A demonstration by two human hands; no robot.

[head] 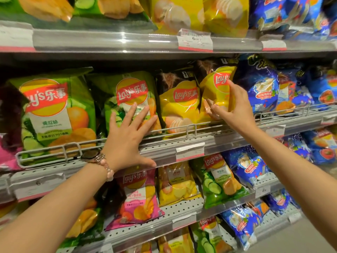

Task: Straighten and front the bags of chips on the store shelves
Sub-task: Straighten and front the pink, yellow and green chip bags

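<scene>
The middle shelf (164, 152) carries upright Lay's bags behind a wire rail. My left hand (127, 136) lies flat with spread fingers on the lower front of a green cucumber bag (131, 94). A larger green bag (54, 110) stands to its left. My right hand (231, 105) grips the right edge of a yellow bag (217, 86), thumb in front and fingers curled round its side; that bag leans left over another yellow bag (178, 105). Blue bags (262, 84) crowd the right end.
The upper shelf holds green, yellow and blue bags above a price-tag strip (195, 41). Lower shelves carry pink (138, 196), yellow, green and blue bags, some tilted. A dark bag (9, 114) sits at the far left. A watch and bead bracelet (102, 161) circle my left wrist.
</scene>
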